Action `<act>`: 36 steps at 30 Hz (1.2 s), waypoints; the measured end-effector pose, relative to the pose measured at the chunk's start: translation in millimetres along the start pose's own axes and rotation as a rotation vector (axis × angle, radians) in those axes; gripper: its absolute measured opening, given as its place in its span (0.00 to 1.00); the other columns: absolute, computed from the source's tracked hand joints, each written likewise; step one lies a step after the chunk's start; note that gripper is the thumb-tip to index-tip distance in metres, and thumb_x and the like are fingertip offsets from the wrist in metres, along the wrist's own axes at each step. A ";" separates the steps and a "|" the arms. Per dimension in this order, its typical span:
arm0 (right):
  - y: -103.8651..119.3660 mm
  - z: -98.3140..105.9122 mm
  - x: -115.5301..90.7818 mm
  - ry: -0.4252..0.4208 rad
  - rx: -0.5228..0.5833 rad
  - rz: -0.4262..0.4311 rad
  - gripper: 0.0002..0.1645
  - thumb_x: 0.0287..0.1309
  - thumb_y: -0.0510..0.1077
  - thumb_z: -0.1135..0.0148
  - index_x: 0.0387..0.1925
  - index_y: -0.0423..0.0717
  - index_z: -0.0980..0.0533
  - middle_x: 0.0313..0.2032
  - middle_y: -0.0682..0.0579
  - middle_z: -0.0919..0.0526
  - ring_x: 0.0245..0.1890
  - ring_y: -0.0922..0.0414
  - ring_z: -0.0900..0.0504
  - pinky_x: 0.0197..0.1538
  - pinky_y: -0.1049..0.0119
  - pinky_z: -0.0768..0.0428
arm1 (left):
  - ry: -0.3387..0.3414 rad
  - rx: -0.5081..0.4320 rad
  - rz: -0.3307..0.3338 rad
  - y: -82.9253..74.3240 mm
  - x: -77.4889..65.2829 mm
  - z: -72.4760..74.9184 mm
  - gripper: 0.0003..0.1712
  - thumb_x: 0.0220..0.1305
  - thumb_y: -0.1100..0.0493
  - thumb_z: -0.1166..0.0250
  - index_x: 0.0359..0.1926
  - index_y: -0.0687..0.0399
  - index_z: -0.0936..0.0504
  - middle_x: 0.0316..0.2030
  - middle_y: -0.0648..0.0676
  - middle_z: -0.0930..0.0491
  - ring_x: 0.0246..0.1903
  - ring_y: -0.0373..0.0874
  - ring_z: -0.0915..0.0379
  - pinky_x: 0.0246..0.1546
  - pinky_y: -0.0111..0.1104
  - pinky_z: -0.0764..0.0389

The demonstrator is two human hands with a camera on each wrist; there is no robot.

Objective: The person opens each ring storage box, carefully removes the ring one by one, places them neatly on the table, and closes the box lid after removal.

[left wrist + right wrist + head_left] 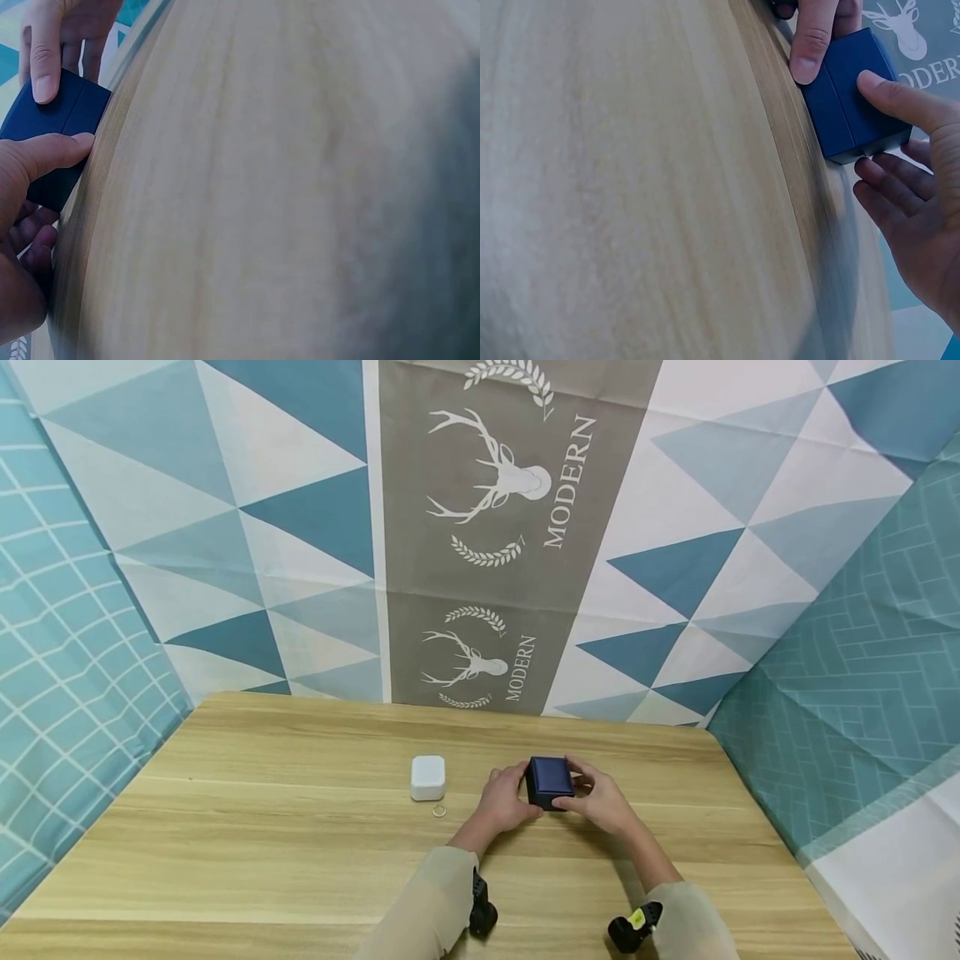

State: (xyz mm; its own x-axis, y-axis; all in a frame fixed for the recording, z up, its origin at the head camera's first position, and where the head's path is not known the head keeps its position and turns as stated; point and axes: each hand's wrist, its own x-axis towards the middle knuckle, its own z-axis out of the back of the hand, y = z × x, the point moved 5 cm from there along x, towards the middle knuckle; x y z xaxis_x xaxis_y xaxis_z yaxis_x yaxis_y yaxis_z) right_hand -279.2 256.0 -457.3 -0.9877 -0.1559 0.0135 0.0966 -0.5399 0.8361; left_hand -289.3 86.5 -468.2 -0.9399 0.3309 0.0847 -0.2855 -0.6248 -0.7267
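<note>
A small dark blue ring box (550, 774) with its lid down sits toward the back of the wooden table. My left hand (504, 800) grips its left side, the thumb (64, 152) pressed along the lower part near the lid seam. On the opposite side, my right hand (602, 799) holds the box, with the thumb (896, 97) on the lid's front and the fingers at its side. A silver-looking ring (439, 816) lies on the table to the left of my left hand. Just behind the ring stands a white rounded box (428, 778).
The wooden table (247, 827) reaches back to a patterned cloth wall (322, 635). Blue tiled-pattern cloth (67, 610) hangs at the left, and teal cloth (847, 718) hangs along the right edge. A black wrist camera (482, 914) is strapped at the left cuff.
</note>
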 end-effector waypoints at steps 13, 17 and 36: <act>0.9 2.3 -0.7 -0.014 -0.024 -0.011 0.48 0.47 0.48 0.28 0.67 0.43 0.39 0.62 0.38 0.30 0.53 0.44 0.24 0.53 0.52 0.23 | -0.005 -0.011 -0.003 -0.1 -0.4 -1.2 0.47 0.45 0.53 0.26 0.65 0.60 0.35 0.59 0.58 0.27 0.51 0.50 0.36 0.56 0.43 0.30; 9.8 3.1 -3.7 -0.008 -0.023 -0.012 0.46 0.48 0.46 0.29 0.67 0.41 0.39 0.62 0.37 0.31 0.53 0.44 0.24 0.54 0.51 0.24 | -0.007 -0.005 -0.003 0.3 0.1 -1.2 0.47 0.45 0.53 0.26 0.66 0.60 0.35 0.59 0.58 0.27 0.51 0.50 0.36 0.56 0.42 0.30; 0.1 5.9 3.2 -0.013 -0.059 0.001 0.47 0.47 0.50 0.28 0.66 0.41 0.38 0.60 0.39 0.28 0.51 0.45 0.24 0.52 0.54 0.22 | -0.004 -0.002 0.003 0.2 1.0 0.4 0.47 0.45 0.52 0.26 0.66 0.59 0.35 0.60 0.57 0.28 0.51 0.49 0.36 0.56 0.43 0.31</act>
State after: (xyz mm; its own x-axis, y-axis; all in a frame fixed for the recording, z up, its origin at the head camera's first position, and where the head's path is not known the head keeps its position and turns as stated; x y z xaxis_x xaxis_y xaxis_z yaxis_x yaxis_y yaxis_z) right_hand -283.1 260.3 -453.9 -0.9891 -0.1456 0.0214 0.1038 -0.5874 0.8026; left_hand -290.4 86.4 -468.1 -0.9415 0.3259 0.0855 -0.2822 -0.6243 -0.7285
